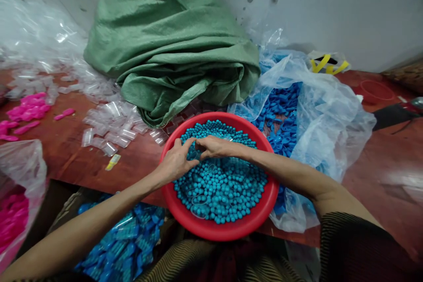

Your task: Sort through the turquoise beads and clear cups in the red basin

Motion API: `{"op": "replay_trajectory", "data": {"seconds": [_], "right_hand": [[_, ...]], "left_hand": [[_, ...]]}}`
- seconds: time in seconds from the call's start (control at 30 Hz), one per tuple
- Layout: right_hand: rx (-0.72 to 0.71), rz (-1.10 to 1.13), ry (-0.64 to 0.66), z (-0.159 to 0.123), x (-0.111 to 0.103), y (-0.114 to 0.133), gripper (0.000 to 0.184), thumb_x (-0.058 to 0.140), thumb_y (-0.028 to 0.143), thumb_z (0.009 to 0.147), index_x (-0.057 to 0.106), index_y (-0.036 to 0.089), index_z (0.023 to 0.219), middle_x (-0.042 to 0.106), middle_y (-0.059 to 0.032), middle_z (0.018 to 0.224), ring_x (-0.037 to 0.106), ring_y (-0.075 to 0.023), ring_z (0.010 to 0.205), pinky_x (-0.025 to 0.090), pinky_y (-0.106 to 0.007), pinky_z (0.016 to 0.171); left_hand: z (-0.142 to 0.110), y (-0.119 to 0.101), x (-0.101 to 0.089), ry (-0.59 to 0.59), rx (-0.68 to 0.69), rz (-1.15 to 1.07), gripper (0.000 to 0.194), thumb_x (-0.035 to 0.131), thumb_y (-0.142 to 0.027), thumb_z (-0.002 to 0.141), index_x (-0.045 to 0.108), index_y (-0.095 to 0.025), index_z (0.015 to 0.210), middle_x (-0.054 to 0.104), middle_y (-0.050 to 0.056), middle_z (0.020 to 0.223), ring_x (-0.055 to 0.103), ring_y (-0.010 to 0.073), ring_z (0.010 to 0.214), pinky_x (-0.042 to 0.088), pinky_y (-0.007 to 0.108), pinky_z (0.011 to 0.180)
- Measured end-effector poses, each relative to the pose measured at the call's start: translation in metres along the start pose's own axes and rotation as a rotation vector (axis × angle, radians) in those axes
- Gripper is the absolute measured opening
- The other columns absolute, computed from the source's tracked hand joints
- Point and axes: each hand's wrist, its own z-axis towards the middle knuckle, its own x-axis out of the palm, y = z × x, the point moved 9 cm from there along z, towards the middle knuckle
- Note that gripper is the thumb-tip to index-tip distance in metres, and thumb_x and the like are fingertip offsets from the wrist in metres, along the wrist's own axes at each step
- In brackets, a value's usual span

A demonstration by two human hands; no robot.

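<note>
1. Head view looks down at your two bare arms reaching into a red bowl [172,205] right in front of you, at the edge of a red-brown table [380,172].
2. Your left hand [176,161] rests on the blue balls [228,189] that fill the bowl, at about 10 o'clock in the bowl. Its fingers are bent and its thumb points up toward your other hand.
3. Your right hand [214,146] is at about 12 o'clock in the bowl, palm down, with its fingers pinched close together. Its fingertips touch the fingertips of your left hand.
4. You seem to pinch something small and see-through between both hands, but I cannot tell just what it is.
5. Some clear little cases [198,205] lie among the balls near 7 o'clock in the bowl.
6. At 12 o'clock past the bowl sits a big green sack [165,39].
7. At 2 o'clock lies a clear plastic bag [324,110] with blue caps [280,110] inside.
8. At 10 o'clock more clear cases [112,128] are spread on the table, and pink pieces [28,110] lie at 9 o'clock.
9. At 7 o'clock, below the table edge, a bag of blue packs [128,242] sits by your left arm.
</note>
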Motion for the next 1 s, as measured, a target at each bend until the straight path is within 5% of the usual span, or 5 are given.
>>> {"op": "replay_trajectory", "data": {"seconds": [0.13,0.33,0.57,0.73,1.0], "right_hand": [[-0.027,-0.032,-0.03,-0.013,0.0,-0.001,0.02,0.065,0.022,0.078,0.063,0.015,0.097,0.06,0.0008,0.074,0.053,-0.013,0.07,0.032,-0.021,0.061],[-0.078,-0.018,-0.17,-0.028,-0.027,-0.014,0.016,0.063,0.018,0.079,0.061,0.015,0.093,0.061,-0.0027,0.091,0.053,-0.0136,0.082,0.037,-0.022,0.073],[0.152,-0.443,-0.224,-0.031,-0.056,-0.036,0.02,0.043,0.015,0.088,0.061,0.014,0.097,0.065,-0.0081,0.093,0.056,-0.018,0.08,0.034,-0.026,0.063],[0.21,-0.654,-0.039,-0.009,-0.037,-0.031,0.03,0.035,0.013,0.09,0.065,0.011,0.091,0.068,-0.0151,0.087,0.059,-0.0207,0.071,0.034,-0.029,0.058],[-0.078,-0.536,0.086,0.02,0.001,-0.001,0.025,0.041,0.009,0.086,0.066,0.014,0.081,0.066,-0.0077,0.075,0.055,-0.0157,0.066,0.03,-0.026,0.056]], "left_hand": [[0.002,0.002,0.004,0.069,0.066,0.036,0.051,0.066,-0.043,0.072,0.052,-0.022,0.116,0.043,0.005,0.098,0.055,0.0219,0.084,0.047,0.034,0.075],[0.007,-0.007,0.003,0.123,0.17,0.13,0.033,0.062,-0.035,0.076,0.055,-0.021,0.106,0.048,0.005,0.096,0.055,0.0209,0.08,0.046,0.034,0.074],[-0.01,-0.017,0.002,0.241,0.296,0.195,0.033,0.053,-0.023,0.08,0.055,-0.022,0.113,0.051,0.007,0.104,0.058,0.0215,0.084,0.047,0.035,0.076],[-0.035,-0.02,0.015,0.228,0.286,0.212,0.052,0.048,-0.021,0.083,0.038,-0.022,0.135,0.054,0.01,0.112,0.055,0.026,0.1,0.045,0.041,0.087],[-0.034,-0.014,0.022,0.175,0.274,0.059,0.037,0.047,-0.028,0.085,0.044,-0.014,0.12,0.055,0.013,0.113,0.054,0.0266,0.104,0.045,0.044,0.091]]}}
